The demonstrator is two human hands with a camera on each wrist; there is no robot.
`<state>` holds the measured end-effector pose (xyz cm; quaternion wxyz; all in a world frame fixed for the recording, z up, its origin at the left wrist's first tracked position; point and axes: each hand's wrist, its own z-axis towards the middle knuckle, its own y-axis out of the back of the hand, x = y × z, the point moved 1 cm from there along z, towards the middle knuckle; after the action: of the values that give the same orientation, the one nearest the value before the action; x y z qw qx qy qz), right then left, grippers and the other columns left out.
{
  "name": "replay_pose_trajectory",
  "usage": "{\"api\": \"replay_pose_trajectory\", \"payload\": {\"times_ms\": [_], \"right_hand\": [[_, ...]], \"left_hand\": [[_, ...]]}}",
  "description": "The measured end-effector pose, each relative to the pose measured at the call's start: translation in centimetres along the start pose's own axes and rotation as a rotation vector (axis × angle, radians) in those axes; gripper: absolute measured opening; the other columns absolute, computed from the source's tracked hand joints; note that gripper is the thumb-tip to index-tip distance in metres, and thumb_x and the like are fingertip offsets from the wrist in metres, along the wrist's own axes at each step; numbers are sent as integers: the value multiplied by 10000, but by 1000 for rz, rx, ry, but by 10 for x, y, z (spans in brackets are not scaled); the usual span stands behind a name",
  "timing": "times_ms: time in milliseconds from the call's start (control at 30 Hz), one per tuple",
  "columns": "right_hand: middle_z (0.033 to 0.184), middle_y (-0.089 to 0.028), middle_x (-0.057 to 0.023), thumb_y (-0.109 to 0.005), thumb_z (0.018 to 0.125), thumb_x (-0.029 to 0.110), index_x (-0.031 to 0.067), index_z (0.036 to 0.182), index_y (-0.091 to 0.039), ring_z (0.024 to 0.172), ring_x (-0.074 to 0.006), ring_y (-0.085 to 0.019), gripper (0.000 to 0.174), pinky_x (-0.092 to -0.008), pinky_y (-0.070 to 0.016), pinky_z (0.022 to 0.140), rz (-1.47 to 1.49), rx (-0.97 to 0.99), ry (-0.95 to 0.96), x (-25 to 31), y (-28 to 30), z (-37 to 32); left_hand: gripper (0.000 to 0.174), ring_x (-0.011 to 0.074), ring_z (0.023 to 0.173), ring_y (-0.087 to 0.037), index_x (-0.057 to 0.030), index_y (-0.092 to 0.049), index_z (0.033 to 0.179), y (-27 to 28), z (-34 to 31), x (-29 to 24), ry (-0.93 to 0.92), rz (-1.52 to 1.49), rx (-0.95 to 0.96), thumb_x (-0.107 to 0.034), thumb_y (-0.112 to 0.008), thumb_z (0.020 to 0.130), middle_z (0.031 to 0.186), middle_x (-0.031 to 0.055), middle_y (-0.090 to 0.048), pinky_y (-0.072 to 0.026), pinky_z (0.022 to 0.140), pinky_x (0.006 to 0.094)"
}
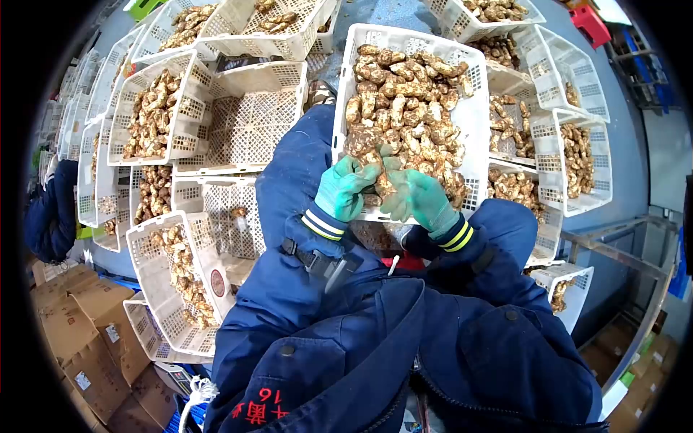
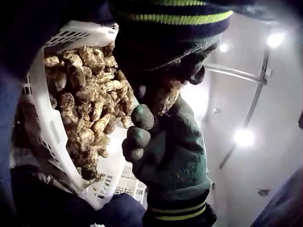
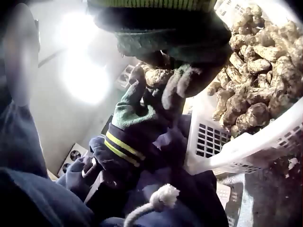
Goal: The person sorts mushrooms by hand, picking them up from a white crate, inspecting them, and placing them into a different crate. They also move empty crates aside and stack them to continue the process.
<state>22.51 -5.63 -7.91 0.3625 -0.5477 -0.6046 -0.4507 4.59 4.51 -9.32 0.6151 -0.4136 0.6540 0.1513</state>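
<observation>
Both hands wear green gloves and meet over the near edge of a white perforated crate [image 1: 473, 130] heaped with brown and pale, soil-covered mushrooms [image 1: 411, 94]. My left hand [image 1: 341, 189] grips a stubby mushroom [image 1: 380, 173] from one side. From the other side, my right hand [image 1: 426, 200] pinches the same mushroom, its fingers curled toward it. In the left wrist view the mushroom [image 2: 169, 97] shows between the two hands, partly covered by the gloves. The right wrist view has it [image 3: 156, 76] beside the left hand's fingers [image 3: 137, 87].
Several white crates with mushrooms stand stacked at left [image 1: 155, 123] and right [image 1: 577, 159]. One crate [image 1: 256, 108] left of the knee shows its bare lattice bottom. Cardboard boxes [image 1: 86, 332] lie lower left; a metal frame [image 1: 621, 252] stands at right. Another person's dark sleeve [image 1: 54, 209] appears far left.
</observation>
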Motion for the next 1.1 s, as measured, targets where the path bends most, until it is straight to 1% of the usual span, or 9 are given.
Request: {"api": "replay_pose_trajectory", "payload": {"times_ms": [67, 300, 400, 467, 500, 567, 733, 967, 1100], "right_hand": [[957, -679, -154, -650, 882, 220, -6, 1227, -559, 833, -271, -682, 422, -317, -536, 654, -934, -184, 522, 7, -6, 1], [1037, -631, -204, -668, 807, 277, -26, 1277, -520, 872, -367, -618, 578, -437, -499, 800, -752, -338, 486, 55, -27, 9], [975, -631, -202, -675, 805, 326, -36, 1275, -511, 860, -360, -624, 616, -434, -506, 758, -794, -331, 363, 32, -29, 21], [924, -625, -204, -678, 824, 309, -32, 1226, -544, 836, -368, -629, 544, -434, -512, 719, -726, -329, 302, 24, -22, 24], [881, -628, -176, -695, 831, 294, -40, 1164, -561, 804, -300, -648, 491, -401, -515, 684, -760, -378, 349, 21, -18, 25], [885, -648, -125, -689, 836, 247, -36, 1149, -564, 789, -171, -636, 440, -314, -504, 644, -258, -176, 117, 16, -2, 27], [979, -662, -123, -606, 884, 247, -27, 1197, -532, 759, -153, -645, 423, -232, -524, 641, 730, 116, -190, 22, 19, 17], [976, -662, -143, -565, 925, 301, -24, 1297, -483, 767, -181, -649, 501, -321, -543, 683, 823, 395, -217, 35, 14, 0], [1169, -617, -197, -502, 973, 156, -20, 1261, -541, 1060, -313, -598, 340, -392, -463, 933, 647, 303, 144, 15, 2, 1]], "left_hand": [[241, 92, 738, -616, 3, -576, 1103, -30, 3, -31, 179, -588, -136, -133, -655, 921, 990, 78, -688, -509, 576, 226], [273, 52, 576, -503, -47, -583, 1014, -11, 16, 22, 155, -243, -346, -193, -753, 857, 840, 39, -671, -423, 500, 184], [307, 117, 885, -601, 17, -578, 1188, -9, 10, 27, -181, 98, -264, -154, -630, 939, 1023, 56, -649, -512, 748, 254], [358, 147, 949, -587, 40, -541, 1271, -8, 10, 33, 53, -61, -255, -209, -512, 1015, 1131, 64, -623, -496, 834, 262], [369, 145, 835, -600, 30, -586, 1191, -6, 13, 29, -265, 308, -155, -286, -503, 1019, 1017, 62, -635, -509, 728, 258], [461, 121, 702, -575, 16, -606, 1119, -17, 13, 7, 281, -392, -251, -411, -464, 1020, 880, 43, -615, -481, 612, 243], [670, 166, 866, -621, 27, -522, 1277, 5, 21, 24, 213, -424, -230, -565, -432, 977, 1022, 94, -626, -515, 790, 294], [496, 172, 1159, -540, 9, -445, 1394, -11, 16, -1, -277, -189, -36, -335, -428, 1036, 1333, 114, -531, -470, 905, 281], [494, 139, 1174, -509, -13, -444, 1408, -5, 12, -3, -66, -269, 77, -323, -459, 1024, 1351, 94, -528, -443, 936, 292]]}}
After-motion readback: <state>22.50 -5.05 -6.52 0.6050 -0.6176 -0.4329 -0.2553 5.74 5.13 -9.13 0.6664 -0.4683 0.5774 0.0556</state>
